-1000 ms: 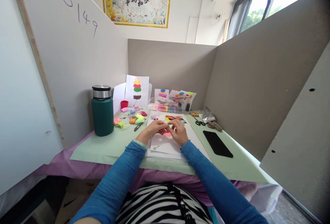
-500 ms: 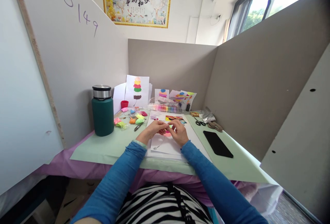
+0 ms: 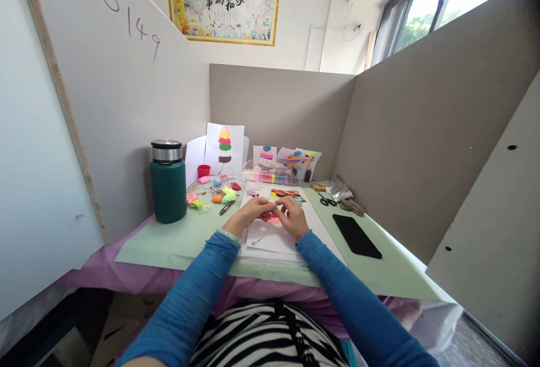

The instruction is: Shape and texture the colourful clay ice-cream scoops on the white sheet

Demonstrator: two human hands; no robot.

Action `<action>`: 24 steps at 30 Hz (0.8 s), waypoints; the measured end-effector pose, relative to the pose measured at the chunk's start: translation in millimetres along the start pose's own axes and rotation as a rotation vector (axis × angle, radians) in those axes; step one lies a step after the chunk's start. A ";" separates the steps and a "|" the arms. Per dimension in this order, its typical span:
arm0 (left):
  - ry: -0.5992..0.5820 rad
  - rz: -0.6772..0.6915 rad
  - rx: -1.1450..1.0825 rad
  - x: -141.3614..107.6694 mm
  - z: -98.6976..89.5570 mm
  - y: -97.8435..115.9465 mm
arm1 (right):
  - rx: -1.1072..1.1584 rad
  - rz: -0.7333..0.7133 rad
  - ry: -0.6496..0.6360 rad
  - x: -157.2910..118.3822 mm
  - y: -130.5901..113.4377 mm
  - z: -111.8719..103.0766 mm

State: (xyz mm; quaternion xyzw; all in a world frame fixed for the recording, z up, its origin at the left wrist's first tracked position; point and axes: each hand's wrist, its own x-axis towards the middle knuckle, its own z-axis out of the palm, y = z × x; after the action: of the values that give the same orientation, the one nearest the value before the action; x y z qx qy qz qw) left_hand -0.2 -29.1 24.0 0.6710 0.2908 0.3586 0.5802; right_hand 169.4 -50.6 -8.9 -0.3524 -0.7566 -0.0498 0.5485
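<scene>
Above the white paper (image 3: 276,243), my left hand (image 3: 252,212) and my right hand (image 3: 294,219) meet fingertip to fingertip. Both are closed in a pinch, and whatever lies between the fingers is too small to make out. A pink patch (image 3: 274,219) shows on the sheet just below them, partly hidden by the fingers. Lower on the same sheet runs a thin drawn line with a small dark mark at its end. A printed sheet with coloured stripes (image 3: 287,193) lies just beyond my hands.
Small bags of coloured clay (image 3: 217,198) and a pen (image 3: 226,207) lie to the left, by a green bottle (image 3: 167,187). On the right are scissors (image 3: 328,200) and a black phone (image 3: 356,236). A clay palette pack (image 3: 274,177) and a propped picture (image 3: 213,150) stand behind.
</scene>
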 end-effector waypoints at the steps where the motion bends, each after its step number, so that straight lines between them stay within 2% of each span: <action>1: 0.003 -0.003 -0.001 -0.2 0.4 0.4 | -0.001 -0.001 0.002 0.1 -0.3 0.1; 16: 0.037 -0.020 0.009 -4.6 5.7 8.2 | 0.001 0.000 0.010 0.2 -1.3 -0.2; 24: 0.038 -0.009 0.004 -2.7 3.8 5.5 | -0.013 0.013 0.001 0.1 -0.7 0.0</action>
State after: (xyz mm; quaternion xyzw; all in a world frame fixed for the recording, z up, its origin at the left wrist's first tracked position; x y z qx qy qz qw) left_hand 1.1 -34.3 28.8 0.6640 0.3053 0.3681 0.5749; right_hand 168.9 -51.1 -8.6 -0.3608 -0.7538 -0.0515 0.5468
